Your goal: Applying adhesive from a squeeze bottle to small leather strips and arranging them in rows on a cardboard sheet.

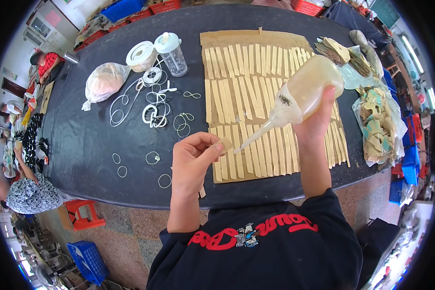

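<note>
My left hand [193, 157] pinches a small pale tan strip [226, 143] between thumb and fingers, above the near left edge of a cardboard sheet [256, 39]. My right hand [316, 116] is wrapped round a translucent squeeze bottle [319, 79] with yellowish contents. Tilted downward to the left, its long thin nozzle [256, 135] has its tip close beside the strip; whether they touch I cannot tell. Several similar tan strips [220, 101] lie side by side in rows on the cardboard. Another strip [202, 192] shows by my left wrist.
On the dark table [77, 154] are a clear lidded cup [171, 58], a roll of white tape [141, 54], a knotted plastic bag [106, 82], white cables [125, 104] and elastic bands [122, 171]. Bags of fabric scraps [379, 125] sit right. A red stool [84, 215] and other people are left.
</note>
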### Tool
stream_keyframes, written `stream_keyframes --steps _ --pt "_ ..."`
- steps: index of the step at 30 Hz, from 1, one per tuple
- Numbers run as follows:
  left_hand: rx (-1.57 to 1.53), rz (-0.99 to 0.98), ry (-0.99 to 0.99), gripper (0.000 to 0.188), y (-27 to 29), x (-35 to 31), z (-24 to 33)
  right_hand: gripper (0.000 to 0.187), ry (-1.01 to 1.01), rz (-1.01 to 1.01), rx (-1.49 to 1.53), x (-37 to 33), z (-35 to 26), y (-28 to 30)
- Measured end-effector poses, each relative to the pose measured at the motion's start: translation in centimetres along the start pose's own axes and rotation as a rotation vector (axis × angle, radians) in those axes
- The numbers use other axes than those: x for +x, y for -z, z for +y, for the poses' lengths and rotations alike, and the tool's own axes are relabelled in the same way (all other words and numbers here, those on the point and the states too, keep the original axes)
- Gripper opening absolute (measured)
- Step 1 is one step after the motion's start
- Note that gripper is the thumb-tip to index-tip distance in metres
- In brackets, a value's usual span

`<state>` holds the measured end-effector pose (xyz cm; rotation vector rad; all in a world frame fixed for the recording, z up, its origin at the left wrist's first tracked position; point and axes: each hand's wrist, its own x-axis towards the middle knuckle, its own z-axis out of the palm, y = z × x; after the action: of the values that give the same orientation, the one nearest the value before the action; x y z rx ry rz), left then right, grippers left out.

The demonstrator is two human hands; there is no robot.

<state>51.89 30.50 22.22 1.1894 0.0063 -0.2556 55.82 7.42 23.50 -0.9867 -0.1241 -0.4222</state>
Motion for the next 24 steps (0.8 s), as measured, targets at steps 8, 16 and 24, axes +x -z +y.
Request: stream_keyframes --steps 8,16,24 --pt "-0.016 0.033 -0.032 0.009 0.1 0.6 0.4 0.065 -0.087 0.024 -0.054 0.3 0.4 0.3" --pt "0.241 0.059 -0.113 0.018 -0.8 7.8 1.3 0.067 -0.634 -0.184 0.39 2.7 0.9 0.0" --pt "0.218 -0.092 -0.044 0.024 -2.6 17.8 -0.2 0.066 -0.552 -0.122 0.271 7.3 5.7 0.2"
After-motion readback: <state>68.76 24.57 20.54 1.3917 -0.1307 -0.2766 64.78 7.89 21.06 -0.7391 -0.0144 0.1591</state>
